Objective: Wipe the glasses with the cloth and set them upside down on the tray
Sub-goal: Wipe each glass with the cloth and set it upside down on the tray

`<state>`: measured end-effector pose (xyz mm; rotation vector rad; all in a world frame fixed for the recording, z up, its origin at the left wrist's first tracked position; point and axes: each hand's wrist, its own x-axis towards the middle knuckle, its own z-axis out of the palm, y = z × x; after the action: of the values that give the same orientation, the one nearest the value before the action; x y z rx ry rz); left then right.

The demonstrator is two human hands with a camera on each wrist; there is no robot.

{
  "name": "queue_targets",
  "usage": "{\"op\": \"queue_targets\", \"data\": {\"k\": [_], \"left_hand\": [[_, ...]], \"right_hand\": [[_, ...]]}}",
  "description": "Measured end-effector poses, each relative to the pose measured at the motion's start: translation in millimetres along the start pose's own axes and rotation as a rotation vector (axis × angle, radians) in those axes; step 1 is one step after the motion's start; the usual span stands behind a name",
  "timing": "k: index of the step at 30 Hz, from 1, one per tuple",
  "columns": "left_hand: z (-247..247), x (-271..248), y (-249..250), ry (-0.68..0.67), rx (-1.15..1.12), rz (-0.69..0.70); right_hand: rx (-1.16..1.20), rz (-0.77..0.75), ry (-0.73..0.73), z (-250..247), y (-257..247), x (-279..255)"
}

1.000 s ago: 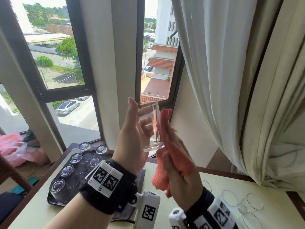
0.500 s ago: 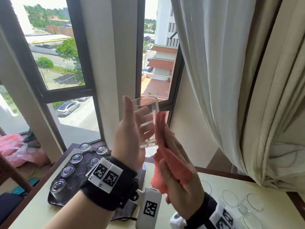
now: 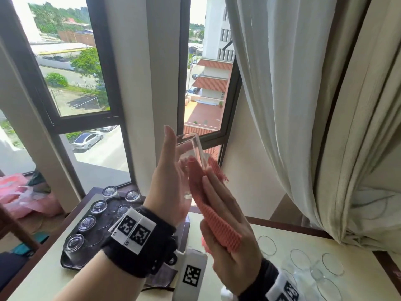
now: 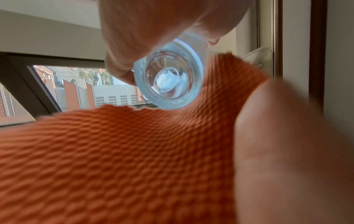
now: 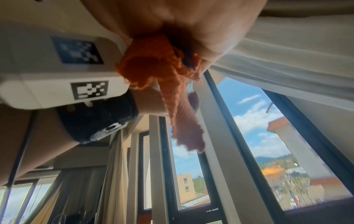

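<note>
The left hand [image 3: 171, 181] holds the glass [image 3: 191, 157] up in front of the window, thumb straight along its near-left side, fingers wrapped round the far side. The right hand [image 3: 230, 231], fingers nearly straight, presses the pink cloth [image 3: 208, 205] flat against the glass's right wall. To wipe well, keep the cloth pressed flat and turn the glass so every side passes under it. Wiped glasses [image 3: 86, 222] stand inverted on the dark tray [image 3: 67, 262], low left on the desk [image 3: 39, 283].

No readable text; only coded markers on wristbands [image 3: 134, 230].
</note>
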<state>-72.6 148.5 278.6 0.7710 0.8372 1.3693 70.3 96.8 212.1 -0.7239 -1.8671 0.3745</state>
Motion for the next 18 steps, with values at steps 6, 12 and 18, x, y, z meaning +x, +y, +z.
{"op": "queue_targets", "data": {"k": [6, 12, 18], "left_hand": [[14, -7, -5, -0.028, 0.027, 0.014], [11, 1, -5, -0.130, -0.048, 0.030], [5, 0, 3, -0.010, -0.023, 0.048]], "right_hand": [[0.213, 0.295, 0.047, -14, 4, 41], [0.007, -0.027, 0.028, -10, -5, 47], [0.158, 0.194, 0.056, -6, 3, 9]]}}
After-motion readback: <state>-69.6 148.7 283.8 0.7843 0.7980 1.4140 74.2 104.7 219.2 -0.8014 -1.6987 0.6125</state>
